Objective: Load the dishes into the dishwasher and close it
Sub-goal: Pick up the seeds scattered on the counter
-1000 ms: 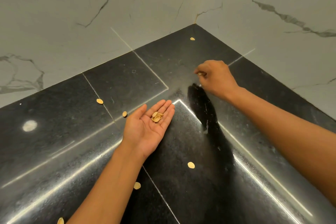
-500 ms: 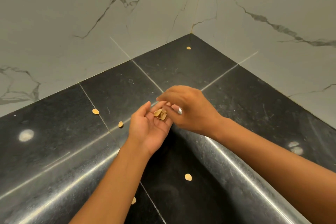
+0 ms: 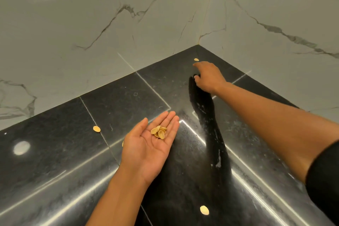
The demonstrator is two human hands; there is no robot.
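Polished black stone counter (image 3: 55, 161), marble-walled corner. Left hand (image 3: 148, 145): flat, palm up, cradling pale tan shells (image 3: 159, 131). Right hand (image 3: 208, 76): fingers extended toward single shell (image 3: 196, 59) at twelve o'clock, holding nothing. Dishes, dishwasher: unseen.

Black stone counter (image 3: 60, 167) carries scattered shells (image 3: 96, 129).

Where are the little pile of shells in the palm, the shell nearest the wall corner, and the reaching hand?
pile of shells (image 3: 159, 132), head view, middle of the heap on the left palm.
corner shell (image 3: 196, 59), head view, its centre.
right hand (image 3: 209, 77), head view, back of the hand.
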